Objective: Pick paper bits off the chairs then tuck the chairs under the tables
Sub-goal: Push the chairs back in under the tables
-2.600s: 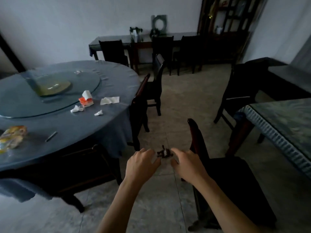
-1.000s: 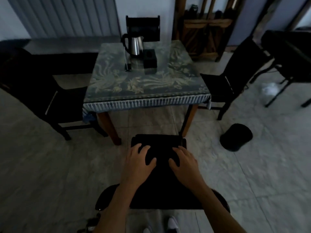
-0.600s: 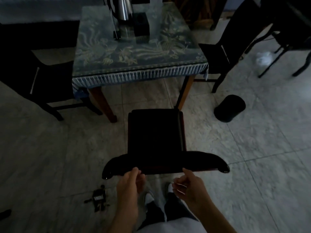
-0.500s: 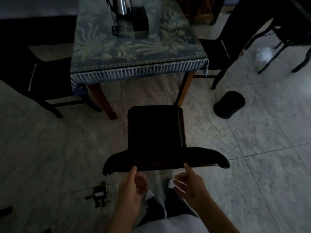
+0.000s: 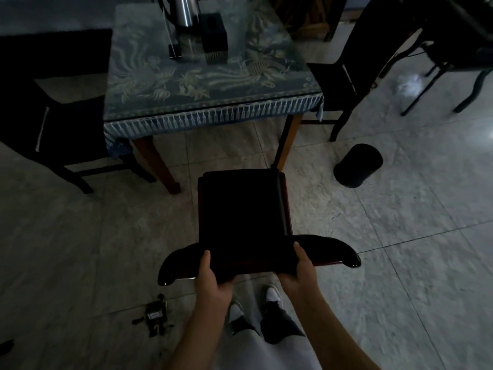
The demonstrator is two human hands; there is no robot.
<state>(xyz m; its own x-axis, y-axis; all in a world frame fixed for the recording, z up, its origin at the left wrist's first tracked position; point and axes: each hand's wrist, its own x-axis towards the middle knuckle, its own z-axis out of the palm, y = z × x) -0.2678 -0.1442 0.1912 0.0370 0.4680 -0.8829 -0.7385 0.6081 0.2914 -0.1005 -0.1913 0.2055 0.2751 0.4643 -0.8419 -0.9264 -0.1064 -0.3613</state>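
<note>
both hands, left hand (image 5: 212, 276) and right hand (image 5: 300, 272), grasp the top rail of the dark chair (image 5: 241, 209), which stands short of the bench (image 5: 213, 113).

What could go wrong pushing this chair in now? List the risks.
1. The chair sits right of the table's middle; its front right corner lines up with the table leg and may hit it.
2. Both hands, left hand and right hand, grip only the backrest, so the chair could tip or skew.
</note>
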